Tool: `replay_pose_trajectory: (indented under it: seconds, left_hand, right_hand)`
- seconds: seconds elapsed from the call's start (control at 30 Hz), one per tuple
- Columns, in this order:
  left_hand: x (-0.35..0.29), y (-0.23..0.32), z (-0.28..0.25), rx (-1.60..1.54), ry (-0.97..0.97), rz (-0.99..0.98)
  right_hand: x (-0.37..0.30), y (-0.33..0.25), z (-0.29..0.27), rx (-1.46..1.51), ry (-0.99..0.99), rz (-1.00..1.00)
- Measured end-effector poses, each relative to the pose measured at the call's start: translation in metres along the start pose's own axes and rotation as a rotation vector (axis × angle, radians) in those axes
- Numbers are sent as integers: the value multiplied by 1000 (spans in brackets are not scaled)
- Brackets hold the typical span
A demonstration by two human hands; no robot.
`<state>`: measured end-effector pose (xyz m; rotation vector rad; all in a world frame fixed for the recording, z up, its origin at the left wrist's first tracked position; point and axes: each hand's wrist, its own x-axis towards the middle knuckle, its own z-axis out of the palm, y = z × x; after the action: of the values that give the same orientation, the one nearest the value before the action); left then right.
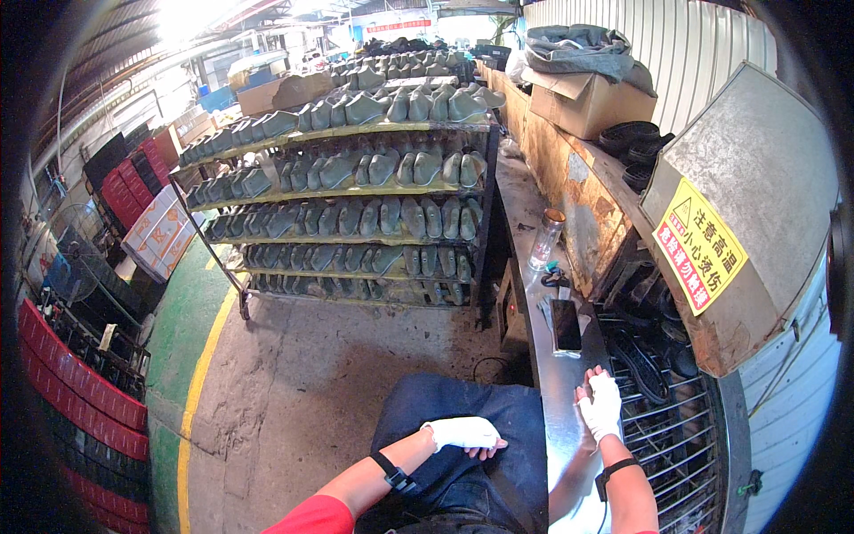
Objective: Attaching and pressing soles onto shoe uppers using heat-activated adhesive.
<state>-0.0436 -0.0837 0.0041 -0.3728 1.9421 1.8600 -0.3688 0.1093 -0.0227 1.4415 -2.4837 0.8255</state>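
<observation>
My left hand, in a white fingerless glove, rests on the dark blue cloth over my lap, its bare fingers loosely bent and holding nothing I can see. My right hand, gloved the same way, lies at the edge of the shiny metal counter, beside the metal bars of a conveyor. Its fingers are apart, with nothing visible in them. Just beyond it a black smartphone lies on the counter. Dark shoe soles sit on the bars under the hood, partly in shadow.
Ahead stands a wheeled rack with several shelves of grey-green shoe lasts. A clear jar is on the counter. At right, a metal hood bears a yellow warning sign. Red crates stand at left, past a yellow floor line.
</observation>
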Motion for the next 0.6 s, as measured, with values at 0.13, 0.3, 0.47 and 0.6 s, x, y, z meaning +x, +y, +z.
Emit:
replay_pose_trajectory:
  seconds: [0.13,0.3,0.47,0.6]
  left_hand:
    - [2,0,-1,0,-4,4]
    - [1,1,-1,16,-8,-11]
    - [-2,1,0,-4,3,9]
    - [0,-1,0,-16,-11,19]
  right_hand:
    - [0,0,0,19,-16,38]
    - [-1,-1,0,6,11,-12]
    - [-1,2,2,3,20,-20]
    - [-1,5,5,11,34,-27]
